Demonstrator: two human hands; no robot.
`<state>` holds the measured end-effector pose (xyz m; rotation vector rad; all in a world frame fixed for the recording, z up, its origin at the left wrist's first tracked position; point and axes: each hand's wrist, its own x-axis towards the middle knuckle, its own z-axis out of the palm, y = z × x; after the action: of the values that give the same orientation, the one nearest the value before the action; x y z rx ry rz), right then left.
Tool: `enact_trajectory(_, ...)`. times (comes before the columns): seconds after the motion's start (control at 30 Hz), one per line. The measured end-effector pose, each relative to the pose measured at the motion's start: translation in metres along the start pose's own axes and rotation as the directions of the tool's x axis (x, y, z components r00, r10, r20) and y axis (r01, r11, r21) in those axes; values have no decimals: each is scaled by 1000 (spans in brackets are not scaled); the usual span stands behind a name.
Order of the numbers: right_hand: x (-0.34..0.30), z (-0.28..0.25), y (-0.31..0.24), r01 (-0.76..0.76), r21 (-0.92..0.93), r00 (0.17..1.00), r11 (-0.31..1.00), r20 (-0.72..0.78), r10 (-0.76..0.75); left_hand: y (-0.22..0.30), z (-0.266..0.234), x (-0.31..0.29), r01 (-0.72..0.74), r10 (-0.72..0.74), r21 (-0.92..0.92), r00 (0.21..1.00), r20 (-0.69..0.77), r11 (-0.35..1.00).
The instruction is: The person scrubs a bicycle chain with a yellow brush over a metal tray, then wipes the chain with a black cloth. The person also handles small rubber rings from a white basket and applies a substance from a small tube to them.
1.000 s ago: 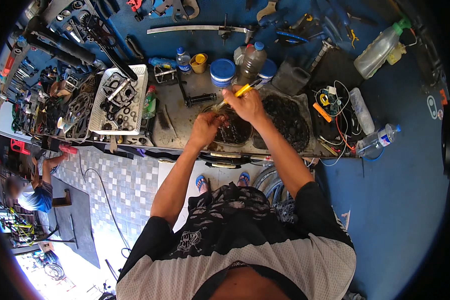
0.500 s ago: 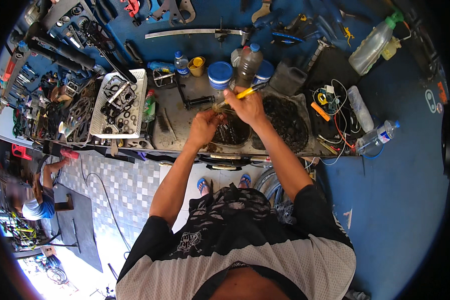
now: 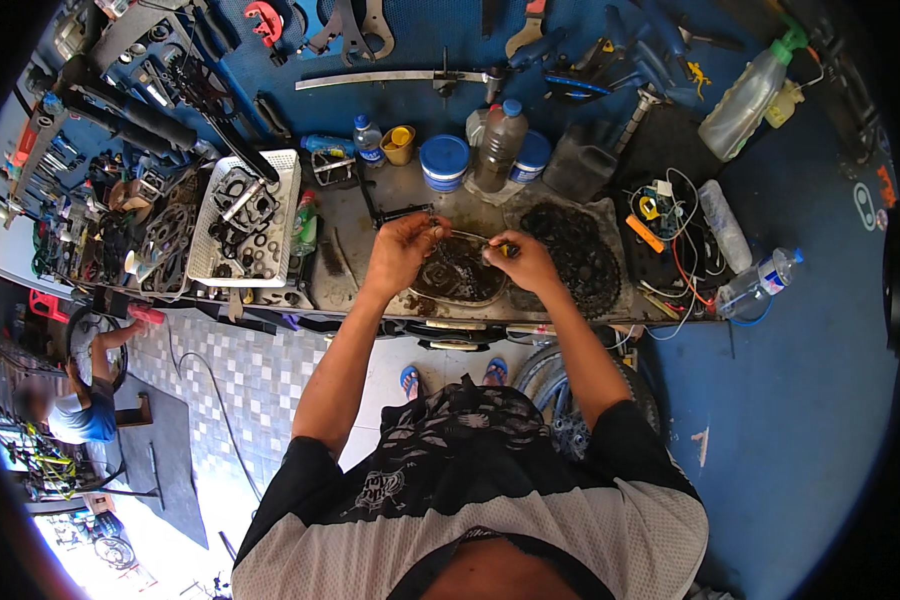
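Observation:
Over a shallow tray of dark, dirty liquid (image 3: 460,285), both of my hands work close together. My left hand (image 3: 400,252) is closed in a pinch at the tray's left edge; the small part between its fingertips is too hidden to name. My right hand (image 3: 532,266) is closed round a yellow-handled brush (image 3: 510,248), most of which the fingers cover. Its tip points down toward the liquid. A crank arm (image 3: 402,213) lies just beyond my left hand. Right of the tray, blackened greasy parts (image 3: 573,250) rest on a dirty cloth.
A white basket of metal parts (image 3: 292,225) stands left. Behind the tray are a blue-lidded tub (image 3: 444,160), a dark-filled bottle (image 3: 500,150) and a yellow cup (image 3: 398,146). Tangled cables (image 3: 675,245) lie right. Another person (image 3: 80,410) sits at far left.
My right hand has come down and nearer, turning the brush from a raised, sideways position to one over the tray. My left hand stays pinched near the tray's left edge.

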<state>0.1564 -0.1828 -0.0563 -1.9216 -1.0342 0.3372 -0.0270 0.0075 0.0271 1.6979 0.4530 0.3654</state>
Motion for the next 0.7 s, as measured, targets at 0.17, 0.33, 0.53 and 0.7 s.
enact_trajectory(0.17,-21,-29,15,-334,129,943,934,54,330,8,-5,7,-21,13,-111,997,-73,994)
enact_trajectory(0.33,-48,-31,25,-248,-140,962,959,-156,226,34,-13,21,-78,67,-106,992,-104,991)
enact_trajectory(0.53,-48,-19,13,-360,-274,913,892,95,397,84,-13,34,-147,134,-128,986,-102,981)
enact_trajectory(0.7,-27,-1,-3,15,-347,997,938,71,10,123,-18,40,-251,242,-75,964,-112,965)
